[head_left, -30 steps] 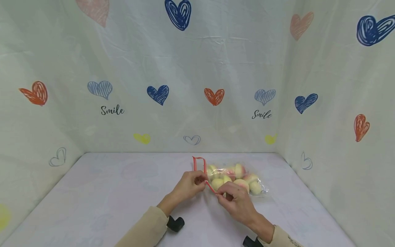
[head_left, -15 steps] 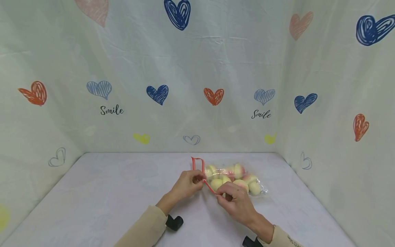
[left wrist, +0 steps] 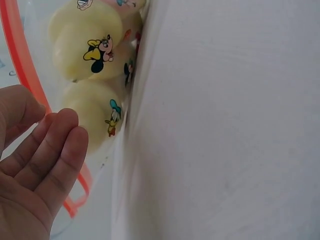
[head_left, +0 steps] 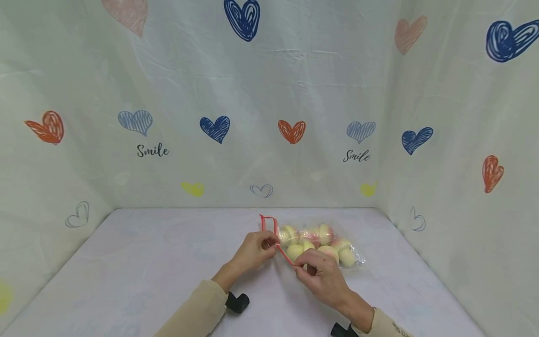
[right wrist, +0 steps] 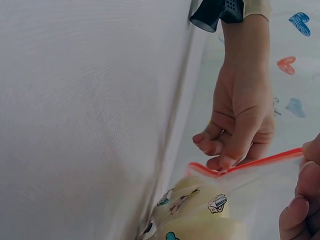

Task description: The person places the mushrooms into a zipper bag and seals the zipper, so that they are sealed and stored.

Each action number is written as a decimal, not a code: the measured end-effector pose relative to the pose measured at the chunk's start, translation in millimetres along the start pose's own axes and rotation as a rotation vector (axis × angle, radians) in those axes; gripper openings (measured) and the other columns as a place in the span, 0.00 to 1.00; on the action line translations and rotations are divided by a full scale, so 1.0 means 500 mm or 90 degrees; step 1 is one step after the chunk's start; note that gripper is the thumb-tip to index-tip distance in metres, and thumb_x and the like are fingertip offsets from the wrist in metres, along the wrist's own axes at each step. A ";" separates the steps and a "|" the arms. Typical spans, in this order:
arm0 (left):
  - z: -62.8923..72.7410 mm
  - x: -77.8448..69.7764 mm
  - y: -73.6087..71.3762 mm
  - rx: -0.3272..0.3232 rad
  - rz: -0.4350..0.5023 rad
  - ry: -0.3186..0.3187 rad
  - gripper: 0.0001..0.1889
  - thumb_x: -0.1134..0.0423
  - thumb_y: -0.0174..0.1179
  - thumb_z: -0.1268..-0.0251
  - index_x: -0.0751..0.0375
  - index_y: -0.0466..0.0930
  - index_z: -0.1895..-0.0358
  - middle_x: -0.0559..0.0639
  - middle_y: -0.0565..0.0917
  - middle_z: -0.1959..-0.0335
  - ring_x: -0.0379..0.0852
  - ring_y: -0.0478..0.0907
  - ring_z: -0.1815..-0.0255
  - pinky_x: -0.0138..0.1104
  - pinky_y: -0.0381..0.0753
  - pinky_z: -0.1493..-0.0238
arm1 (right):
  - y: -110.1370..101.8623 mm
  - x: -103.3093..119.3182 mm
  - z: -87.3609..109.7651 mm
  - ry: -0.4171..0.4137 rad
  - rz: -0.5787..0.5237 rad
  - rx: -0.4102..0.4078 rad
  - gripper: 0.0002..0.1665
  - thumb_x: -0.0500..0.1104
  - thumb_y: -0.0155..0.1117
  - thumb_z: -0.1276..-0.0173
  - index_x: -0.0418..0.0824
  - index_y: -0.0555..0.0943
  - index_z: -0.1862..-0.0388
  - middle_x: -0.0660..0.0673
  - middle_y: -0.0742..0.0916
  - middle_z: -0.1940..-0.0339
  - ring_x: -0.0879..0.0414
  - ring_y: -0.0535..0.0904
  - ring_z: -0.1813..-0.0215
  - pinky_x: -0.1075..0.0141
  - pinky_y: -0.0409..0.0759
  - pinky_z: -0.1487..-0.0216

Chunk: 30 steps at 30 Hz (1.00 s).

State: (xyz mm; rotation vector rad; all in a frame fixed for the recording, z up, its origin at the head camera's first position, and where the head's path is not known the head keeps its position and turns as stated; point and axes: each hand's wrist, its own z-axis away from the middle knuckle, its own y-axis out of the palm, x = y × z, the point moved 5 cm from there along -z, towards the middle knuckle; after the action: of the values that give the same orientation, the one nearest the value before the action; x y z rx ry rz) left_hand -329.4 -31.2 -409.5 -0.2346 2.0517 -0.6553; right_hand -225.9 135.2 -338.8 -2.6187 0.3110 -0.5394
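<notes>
A clear zip bag (head_left: 353, 262) with a red zip edge lies on its side, holding several pale yellow and pink peach-like fruits (head_left: 328, 252). Cartoon figures show on the bag in both wrist views. My left hand (head_left: 254, 250) pinches the red zip edge (left wrist: 20, 55) midway along the bag's mouth, thumb against fingertips. Nearer to me, my right hand (head_left: 324, 278) pinches the near end of the same edge between thumb and forefinger. In the right wrist view, fingertips of the right hand (right wrist: 305, 200) show at the right border, with the left hand (right wrist: 242, 110) beyond.
The bag rests on a white-covered table (head_left: 147, 262). Behind it and at both sides hangs a pale curtain (head_left: 261, 84) with printed hearts. Black wrist devices sit below the left sleeve (head_left: 198, 309) and the right sleeve (head_left: 383, 323).
The bag's mouth and my left hand have shifted slightly left. My right hand stays nearly in place, still pinching the edge.
</notes>
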 end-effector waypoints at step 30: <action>-0.023 0.023 -0.008 0.016 -0.009 -0.035 0.11 0.75 0.59 0.49 0.57 0.83 0.65 0.41 0.79 0.75 0.36 0.74 0.74 0.29 0.76 0.73 | -0.003 0.006 -0.003 -0.024 -0.005 -0.011 0.20 0.19 0.65 0.59 0.42 0.79 0.75 0.49 0.80 0.79 0.61 0.68 0.82 0.81 0.64 0.80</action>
State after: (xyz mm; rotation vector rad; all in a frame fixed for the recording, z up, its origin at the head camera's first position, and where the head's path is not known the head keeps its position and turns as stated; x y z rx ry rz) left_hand -345.6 -35.1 -410.7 -0.2503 1.9901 -0.6763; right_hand -223.7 135.2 -336.0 -2.6448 0.2954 -0.4921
